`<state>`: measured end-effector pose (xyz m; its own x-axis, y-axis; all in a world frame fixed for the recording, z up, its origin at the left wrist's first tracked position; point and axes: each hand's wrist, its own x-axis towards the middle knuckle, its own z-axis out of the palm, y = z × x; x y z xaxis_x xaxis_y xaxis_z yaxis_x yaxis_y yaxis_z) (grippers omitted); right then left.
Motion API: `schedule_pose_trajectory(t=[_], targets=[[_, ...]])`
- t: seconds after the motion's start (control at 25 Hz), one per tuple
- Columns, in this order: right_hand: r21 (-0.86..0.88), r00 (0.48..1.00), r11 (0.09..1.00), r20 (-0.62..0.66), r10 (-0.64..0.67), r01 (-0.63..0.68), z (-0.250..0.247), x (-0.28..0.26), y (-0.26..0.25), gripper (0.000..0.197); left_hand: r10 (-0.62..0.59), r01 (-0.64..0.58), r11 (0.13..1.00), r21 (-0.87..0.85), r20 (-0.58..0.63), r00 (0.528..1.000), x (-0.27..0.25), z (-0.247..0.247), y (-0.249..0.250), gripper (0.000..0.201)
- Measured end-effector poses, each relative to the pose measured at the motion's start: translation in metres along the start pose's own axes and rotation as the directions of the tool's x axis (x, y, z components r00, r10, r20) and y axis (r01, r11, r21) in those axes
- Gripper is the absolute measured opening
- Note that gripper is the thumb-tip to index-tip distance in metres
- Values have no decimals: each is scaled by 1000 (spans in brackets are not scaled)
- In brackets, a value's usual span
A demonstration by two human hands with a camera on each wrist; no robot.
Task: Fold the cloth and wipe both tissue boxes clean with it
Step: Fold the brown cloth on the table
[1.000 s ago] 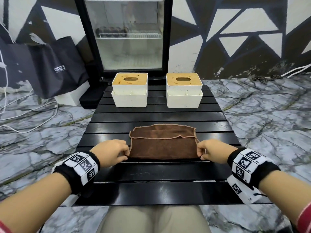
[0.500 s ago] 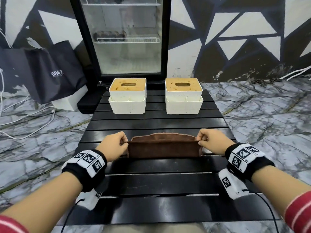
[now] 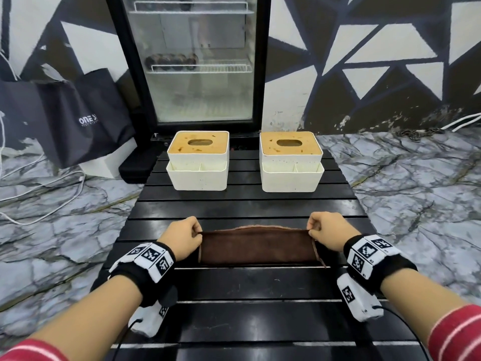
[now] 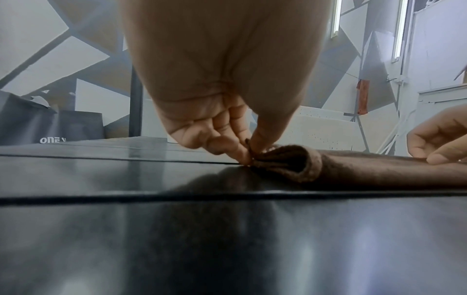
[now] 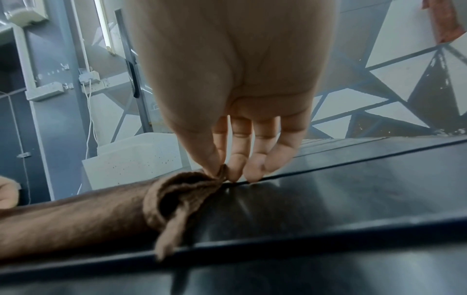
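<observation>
From the head view: brown cloth (image 3: 257, 247) folded into a narrow strip on the black slatted table (image 3: 250, 285), pinched at its far corners by the left hand (image 3: 182, 237) and right hand (image 3: 329, 234), with two white tissue boxes (image 3: 198, 160) (image 3: 291, 160) well beyond, each wood-lidded with stains and fronted by an open divided tray, contents not discernible. From the left wrist: thumb and fingertips (image 4: 243, 154) nipping a cloth edge that curls into an open loop. From the right wrist: thumb and forefinger pinching the other corner, remaining fingertips (image 5: 255, 169) touching the table, one loose cloth tail trailing toward the camera.
</observation>
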<state>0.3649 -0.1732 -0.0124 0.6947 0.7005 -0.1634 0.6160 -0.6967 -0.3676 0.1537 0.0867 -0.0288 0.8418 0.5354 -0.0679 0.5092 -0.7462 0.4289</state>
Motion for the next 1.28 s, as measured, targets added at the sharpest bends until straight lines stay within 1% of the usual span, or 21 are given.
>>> schedule_pose_trajectory(t=[0.08, 0.2, 0.28, 0.44, 0.52, 0.56, 0.64, 0.72, 0.76, 0.8, 0.88, 0.92, 1.0, 1.12, 1.2, 1.28], targets=[[-13, 1000, 1000, 1, 10, -10, 1, 0, -1, 10, -19, 18, 999, -28, -10, 1000, 2, 2, -1, 25], [15, 999, 999, -31, 42, -41, 3, -1, -1, 20, -53, 51, 996, -69, -27, 998, 3, 5, -3, 23], [26, 997, 998, -56, 55, -54, 3, -4, -3, 24, -48, 44, 994, -96, -40, 998, 2, 5, -4, 26], [54, 995, 998, -91, 34, -29, 4, -16, -3, 16, 42, -45, 997, -69, -46, 998, -5, 2, -3, 31], [83, 996, 997, -93, 18, -10, 4, -25, -3, 17, 89, -91, 995, -51, -48, 995, -12, -1, -2, 31], [100, 997, 995, -77, 14, -6, 5, -30, -2, 19, 110, -112, 993, -47, -39, 993, -15, -3, -2, 31], [127, 1000, 992, -4, 7, -7, 7, -42, 0, 23, 150, -150, 988, -35, 9, 989, -24, -7, -2, 28], [115, 998, 993, 68, -4, -4, 9, -50, 2, 29, 163, -159, 986, -46, 77, 984, -32, -9, -2, 23], [100, 997, 995, 78, -8, 0, 9, -53, 2, 31, 159, -152, 986, -67, 110, 981, -35, -9, -2, 21], [88, 997, 996, 71, -14, 7, 9, -55, 2, 33, 159, -149, 986, -82, 140, 977, -38, -9, -2, 20], [82, 999, 996, 31, -23, 20, 11, -56, 2, 32, 168, -157, 985, -72, 181, 969, -40, -8, -3, 29], [81, 1000, 996, 13, -28, 27, 12, -56, 1, 30, 169, -161, 985, -62, 180, 969, -39, -6, -4, 33], [51, 999, 998, -15, -37, 37, 15, -56, -1, 24, 157, -152, 987, -43, 135, 978, -40, -3, -4, 33], [31, 999, 999, -30, -38, 39, 17, -54, -5, 20, 110, -106, 993, -52, 78, 991, -45, 2, -2, 23], [99, 999, 995, -51, -12, 17, 17, -52, -10, 24, 96, -89, 992, -87, 76, 992, -45, 3, -2, 21], [234, 993, 972, -120, 13, 15, 16, -48, -20, 27, 84, -73, 990, -119, 83, 993, -44, 4, -4, 22]])
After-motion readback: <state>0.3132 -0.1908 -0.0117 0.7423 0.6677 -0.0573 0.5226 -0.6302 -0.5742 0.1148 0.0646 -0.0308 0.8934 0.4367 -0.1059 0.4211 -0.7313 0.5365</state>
